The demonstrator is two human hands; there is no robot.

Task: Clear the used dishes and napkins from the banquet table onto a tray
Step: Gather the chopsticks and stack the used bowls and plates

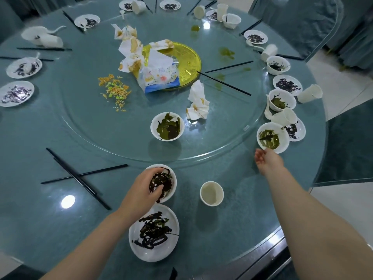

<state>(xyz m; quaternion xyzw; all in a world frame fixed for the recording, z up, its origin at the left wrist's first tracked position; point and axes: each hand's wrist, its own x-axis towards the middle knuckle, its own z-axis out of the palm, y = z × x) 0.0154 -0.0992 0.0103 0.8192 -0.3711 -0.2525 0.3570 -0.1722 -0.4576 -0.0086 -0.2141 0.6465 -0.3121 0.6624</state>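
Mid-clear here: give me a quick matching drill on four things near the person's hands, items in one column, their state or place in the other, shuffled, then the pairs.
Items
1. dark-smeared bowl
2. paper cup
3. green-smeared bowl
4. plate

States
A. stands upright between the two forearms, touched by neither hand
B. lies nearest the table edge, streaked with dark sauce
C. gripped at the rim by the left hand
D. just beyond the fingertips of the right hand

Pairs: 1-C, 2-A, 3-D, 4-B
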